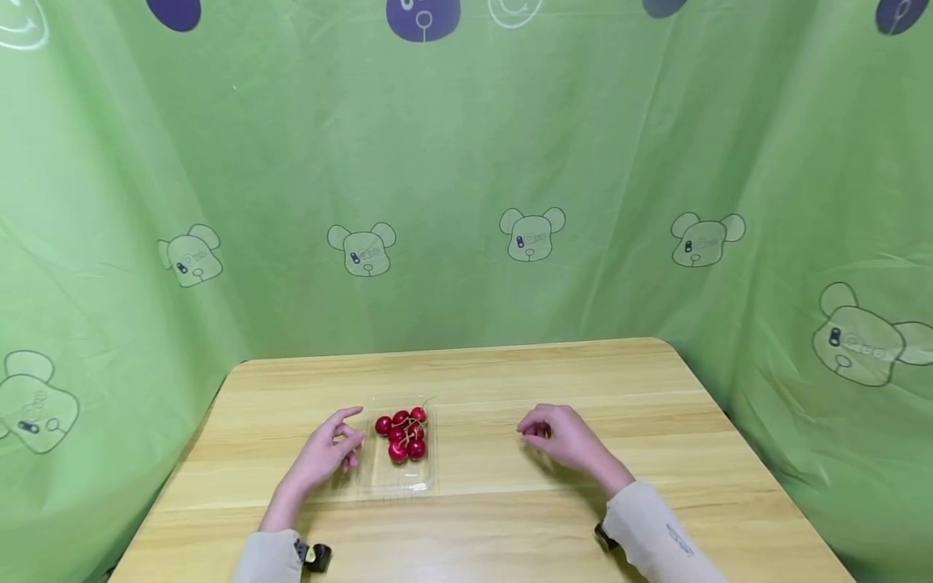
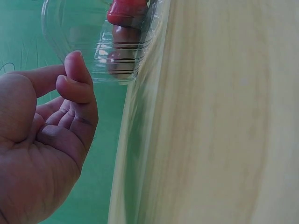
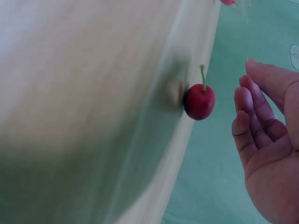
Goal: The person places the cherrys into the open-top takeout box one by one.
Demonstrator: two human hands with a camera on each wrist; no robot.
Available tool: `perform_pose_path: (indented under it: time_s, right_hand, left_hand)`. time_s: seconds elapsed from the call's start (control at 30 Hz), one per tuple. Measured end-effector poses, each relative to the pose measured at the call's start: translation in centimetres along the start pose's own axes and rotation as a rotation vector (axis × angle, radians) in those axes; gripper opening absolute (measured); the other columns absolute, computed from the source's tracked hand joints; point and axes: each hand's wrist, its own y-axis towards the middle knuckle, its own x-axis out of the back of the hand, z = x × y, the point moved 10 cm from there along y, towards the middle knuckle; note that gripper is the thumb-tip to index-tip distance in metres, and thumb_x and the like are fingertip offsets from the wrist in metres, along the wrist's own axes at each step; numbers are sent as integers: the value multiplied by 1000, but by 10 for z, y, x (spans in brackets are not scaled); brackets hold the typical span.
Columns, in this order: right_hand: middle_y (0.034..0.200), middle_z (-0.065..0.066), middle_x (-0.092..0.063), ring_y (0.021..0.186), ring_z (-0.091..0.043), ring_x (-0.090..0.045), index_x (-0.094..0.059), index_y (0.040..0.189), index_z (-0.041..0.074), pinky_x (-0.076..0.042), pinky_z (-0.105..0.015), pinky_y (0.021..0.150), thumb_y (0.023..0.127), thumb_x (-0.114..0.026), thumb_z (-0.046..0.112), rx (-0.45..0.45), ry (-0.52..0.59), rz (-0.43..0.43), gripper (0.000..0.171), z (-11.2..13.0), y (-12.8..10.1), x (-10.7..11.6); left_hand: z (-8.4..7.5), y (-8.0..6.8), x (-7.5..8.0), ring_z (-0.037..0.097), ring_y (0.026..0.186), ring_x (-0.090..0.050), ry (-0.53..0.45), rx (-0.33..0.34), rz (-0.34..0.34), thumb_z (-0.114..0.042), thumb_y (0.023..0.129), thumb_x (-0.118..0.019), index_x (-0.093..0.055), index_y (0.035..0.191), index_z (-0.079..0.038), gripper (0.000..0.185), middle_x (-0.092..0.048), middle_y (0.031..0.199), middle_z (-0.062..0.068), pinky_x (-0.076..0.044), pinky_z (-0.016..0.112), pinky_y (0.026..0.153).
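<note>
The table (image 1: 474,518) lies open in front of me; the only things standing on it are the clear tray (image 1: 399,479) of cherries (image 1: 402,433), left of the middle toward the near edge, and a single cherry (image 3: 199,101) on the wood right of the middle; between tray and lone cherry runs a bare strip of wood; my left hand (image 1: 325,453) sits just beside the tray's left wall; my right hand (image 1: 564,437) hangs loosely curled near the lone cherry, apart from it; green curtain (image 1: 466,162) closes the far edge and both side edges; the far corners are bare.
</note>
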Motion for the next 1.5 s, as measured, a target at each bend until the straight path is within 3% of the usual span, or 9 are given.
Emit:
perform_pose_path:
  time_s: [0.47,1.13,1.5]
  right_hand:
    - [84,0,-70,73,-4,-58,-77,105,2,-52,-20,66,88,-80,4,-81,43,104,18,-12,-8,-16]
    - [84,2,-68,75,-7,-59,-77,105,5,-51,-21,67,90,-77,3,-139,47,117,16,-26,-7,-27]
    - [76,3,-67,70,-8,-60,-75,92,4,-52,-20,64,86,-74,-3,-161,31,82,9,-26,-1,-27]
  left_hand:
    - [-1,0,-1,20,63,-65,1,8,5,-9,102,-64,-42,156,-7,58,-66,97,22,-57,29,55]
    - [0,0,-1,19,63,-65,-7,6,8,-8,102,-63,-41,156,-5,58,-66,96,23,-57,28,55]
    - [1,0,-1,19,63,-65,-13,-2,10,-9,102,-64,-41,156,-5,59,-65,97,23,-57,29,56]
